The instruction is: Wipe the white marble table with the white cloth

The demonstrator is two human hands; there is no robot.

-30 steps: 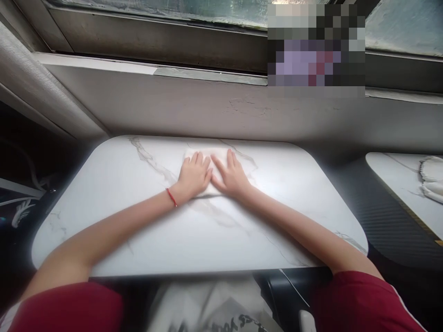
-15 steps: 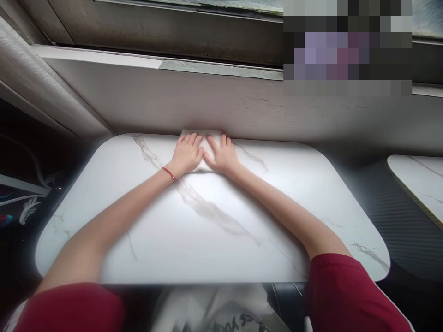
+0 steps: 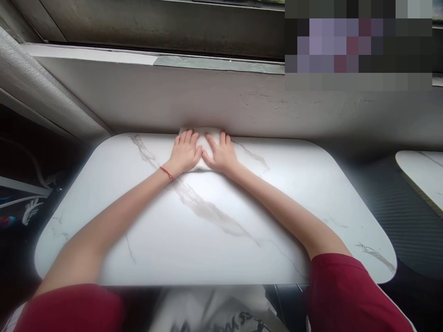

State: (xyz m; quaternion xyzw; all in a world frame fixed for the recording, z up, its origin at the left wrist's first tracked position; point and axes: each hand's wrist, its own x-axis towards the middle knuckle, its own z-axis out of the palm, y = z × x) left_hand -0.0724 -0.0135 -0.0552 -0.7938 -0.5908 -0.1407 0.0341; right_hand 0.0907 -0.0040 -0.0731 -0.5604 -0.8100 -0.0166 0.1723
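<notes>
A folded white cloth (image 3: 204, 143) lies at the far edge of a white marble-patterned table (image 3: 214, 221), right against the wall below a window. My left hand (image 3: 185, 153), with a red string at the wrist, lies flat on the cloth's left side, fingers stretched out. Beside it, my right hand (image 3: 220, 153) presses flat on the right side, fingers spread. The thumbs nearly meet in the middle. Most of the cloth is hidden under both palms.
A grey wall (image 3: 207, 101) and window ledge rise directly behind the table. A second white table (image 3: 424, 173) shows at the right edge, past a dark textured gap. Dark space with cables lies to the left. Pale printed fabric sits below the near table edge.
Both hands slid the cloth away from me, from the table's middle to its far edge against the wall. In the last half second they barely moved.
</notes>
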